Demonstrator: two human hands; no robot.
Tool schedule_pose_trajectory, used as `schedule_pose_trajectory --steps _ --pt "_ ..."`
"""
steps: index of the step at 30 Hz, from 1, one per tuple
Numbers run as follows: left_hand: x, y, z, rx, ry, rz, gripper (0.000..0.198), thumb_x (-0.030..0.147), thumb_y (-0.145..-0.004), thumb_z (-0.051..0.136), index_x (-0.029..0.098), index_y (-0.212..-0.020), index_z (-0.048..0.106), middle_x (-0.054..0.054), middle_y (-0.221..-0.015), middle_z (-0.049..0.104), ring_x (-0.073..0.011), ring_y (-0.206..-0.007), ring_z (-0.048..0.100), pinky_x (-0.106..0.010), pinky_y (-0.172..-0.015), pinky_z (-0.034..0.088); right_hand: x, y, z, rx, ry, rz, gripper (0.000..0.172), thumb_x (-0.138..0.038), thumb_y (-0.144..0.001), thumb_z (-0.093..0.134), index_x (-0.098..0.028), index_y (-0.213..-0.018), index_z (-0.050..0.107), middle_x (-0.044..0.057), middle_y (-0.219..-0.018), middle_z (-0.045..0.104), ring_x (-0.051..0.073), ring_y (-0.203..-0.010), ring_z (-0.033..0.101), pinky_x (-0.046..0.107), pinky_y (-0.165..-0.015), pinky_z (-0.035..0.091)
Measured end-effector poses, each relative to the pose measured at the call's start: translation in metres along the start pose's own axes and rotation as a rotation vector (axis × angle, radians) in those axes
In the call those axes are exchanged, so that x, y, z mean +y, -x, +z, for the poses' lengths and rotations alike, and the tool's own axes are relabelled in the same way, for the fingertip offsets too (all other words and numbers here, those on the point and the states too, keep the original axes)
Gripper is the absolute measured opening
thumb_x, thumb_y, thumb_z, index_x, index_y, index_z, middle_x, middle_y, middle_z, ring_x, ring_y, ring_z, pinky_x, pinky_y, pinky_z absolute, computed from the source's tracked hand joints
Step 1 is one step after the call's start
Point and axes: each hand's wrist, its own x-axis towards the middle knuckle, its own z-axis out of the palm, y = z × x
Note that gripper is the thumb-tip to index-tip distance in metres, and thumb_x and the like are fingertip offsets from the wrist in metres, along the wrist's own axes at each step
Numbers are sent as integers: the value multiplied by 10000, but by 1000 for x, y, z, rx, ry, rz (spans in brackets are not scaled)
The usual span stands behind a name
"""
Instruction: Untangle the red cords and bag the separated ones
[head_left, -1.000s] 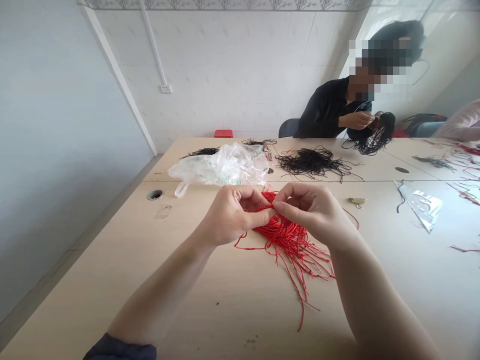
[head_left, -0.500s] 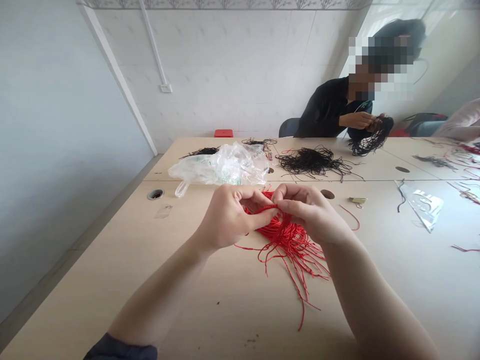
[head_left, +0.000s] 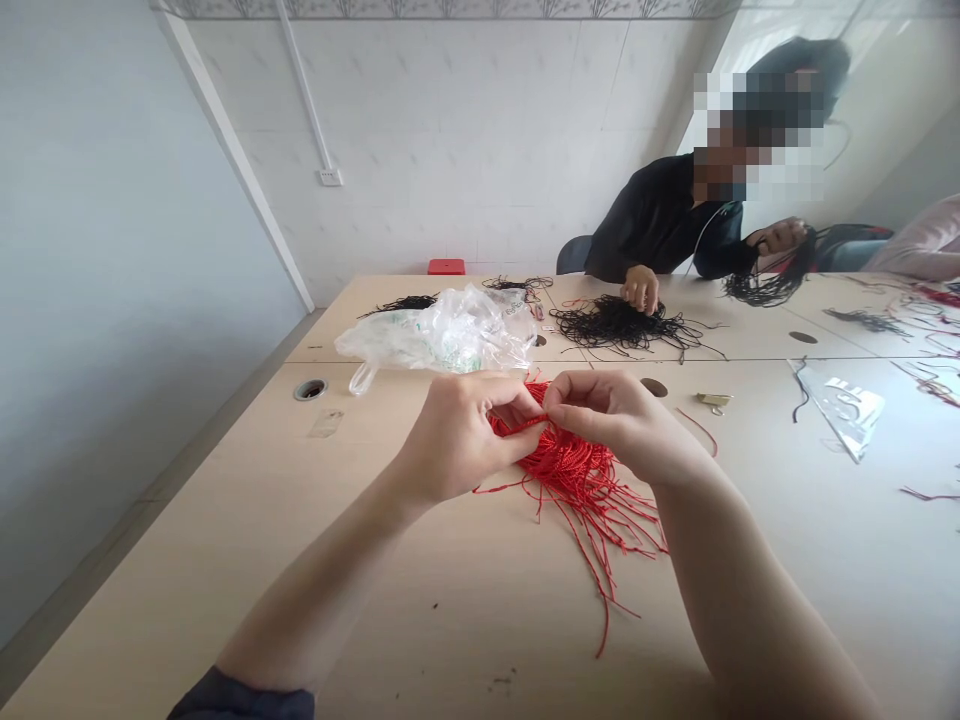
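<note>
Two hands on one red cord (head_left: 525, 427), watching through the head view from my end. Left hand (head_left: 461, 430) pinches it between thumb and fingers; right hand (head_left: 611, 415) pinches it too, thumb against forefinger, tips just beside the left's. Can't tell if the tips touch, or how the cord runs inside the pinch: too small, half covered.

Risks, my call:
- Slip. Cord is thin and looks slick; a weak pinch on either side could let it go, and it'd be lost among lookalikes in the red pile (head_left: 577, 480).
- Snag. Pile sits right under the fingers, loose ends fanned toward the wearer. I'd expect a careless pull to drag neighbours along or tangle them.
- Blind spot. Fingers hide the work point, so I could miss a bad grip.

Position: cord bridges the gap between the hands, over the pile; I can't trace its ends. Pile rests on the table (head_left: 337, 600), mostly between the forearms. Plastic bag (head_left: 450, 330) lies just beyond the left hand; binder clip (head_left: 714, 400) sits near the right, apart from the pile.
</note>
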Motion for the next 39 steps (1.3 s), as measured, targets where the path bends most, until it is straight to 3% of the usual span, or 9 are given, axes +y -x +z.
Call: schedule_pose_trajectory --steps 8,13,17,21,25,27,30,33,39 --pt "-8 1 -6 14 -451 348 80 175 -881 590 189 -895 667 -10 -847 728 -145 -761 652 -289 -720 471 6 -9 -4 -96 -92 11 171 -259 -822 631 -157 -695 577 -35 -616 428 65 -538 316 232 -475 223" --pt "-12 -1 -5 189 -671 587 97 107 -861 600 170 -898 664 -9 -809 734 -138 -704 669 -279 -665 466 13 -12 -8 -100 -221 133 207 -330 -764 711 -164 -739 591 -31 -605 443 63 -504 276 236 -435 139" --pt "-14 -3 -6 259 -759 673 91 82 -833 629 156 -868 669 -4 -766 729 -133 -637 657 -281 -625 456 13 -7 -12 -4 -68 109 246 -403 -792 699 -164 -772 643 -16 -616 471 78 -535 349 240 -467 215" --pt "-15 -4 -5 265 -781 672 117 55 -822 626 161 -849 670 8 -737 724 -129 -599 644 -287 -608 446 9 -5 -10 51 62 86 251 -409 -788 696 -159 -782 667 13 -663 551 96 -576 423 248 -504 287" --pt "-15 -3 -3 243 -713 675 130 59 -834 609 164 -888 663 3 -802 741 -128 -675 675 -282 -626 448 17 -11 4 -30 115 12 128 -269 -781 666 -163 -712 648 -1 -665 563 95 -593 437 245 -527 321" --pt "-14 -3 -3 216 -660 654 130 71 -842 603 175 -893 661 6 -826 744 -127 -711 680 -284 -654 453 22 -14 11 -5 148 -46 88 -202 -772 635 -167 -692 627 -17 -649 547 87 -577 421 235 -505 301" --pt "-13 -3 -5 215 -542 538 85 117 -837 631 190 -859 669 24 -790 733 -118 -701 665 -286 -687 457 22 -13 12 50 173 -32 70 -233 -796 630 -170 -778 655 -23 -630 539 78 -537 399 229 -473 273" --pt "-9 -3 -7 230 -383 388 38 158 -816 667 192 -819 683 25 -764 726 -111 -686 652 -285 -688 461 12 -5 3 91 147 -9 174 -341 -827 651 -176 -874 678 -7 -654 569 81 -540 431 230 -478 298" --pt "4 0 -6 189 12 114 17 155 -769 701 167 -781 703 -8 -760 726 -124 -709 659 -262 -679 514 -2 5 -5 138 152 -85 235 -411 -848 648 -188 -904 700 21 -706 610 92 -563 470 238 -476 327"
